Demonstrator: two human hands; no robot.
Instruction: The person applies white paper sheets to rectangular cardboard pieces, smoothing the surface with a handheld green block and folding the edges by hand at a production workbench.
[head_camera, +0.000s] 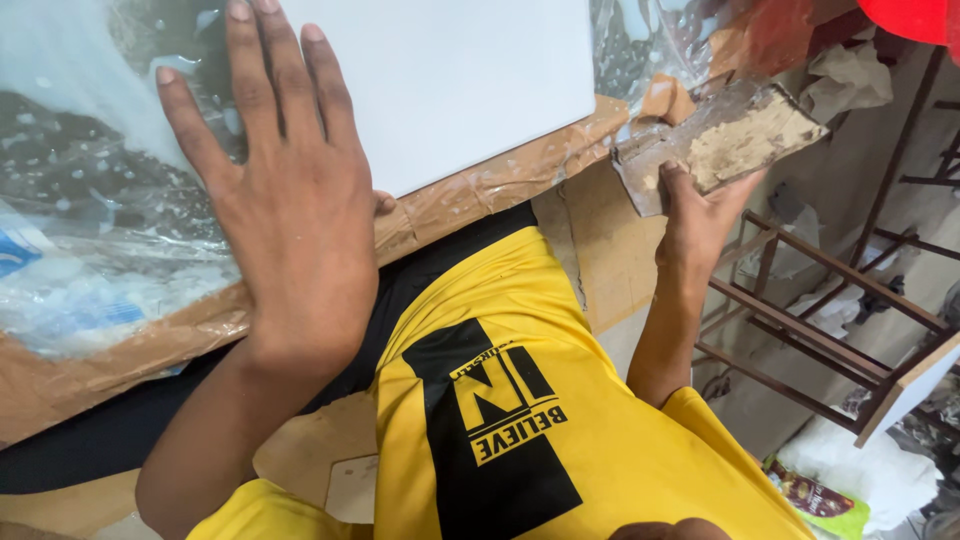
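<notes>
Head view: sanding block (735, 140) (long axis up-right)

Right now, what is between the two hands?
In the head view, between the left hand and the right hand holding the crusted block lie the white panel's corner and the tape-wrapped cardboard edge.

White flat panel (450, 80) lay on the plastic-wrapped table, worn crusted wooden block (725, 140) was held tilted beside its edge
</notes>
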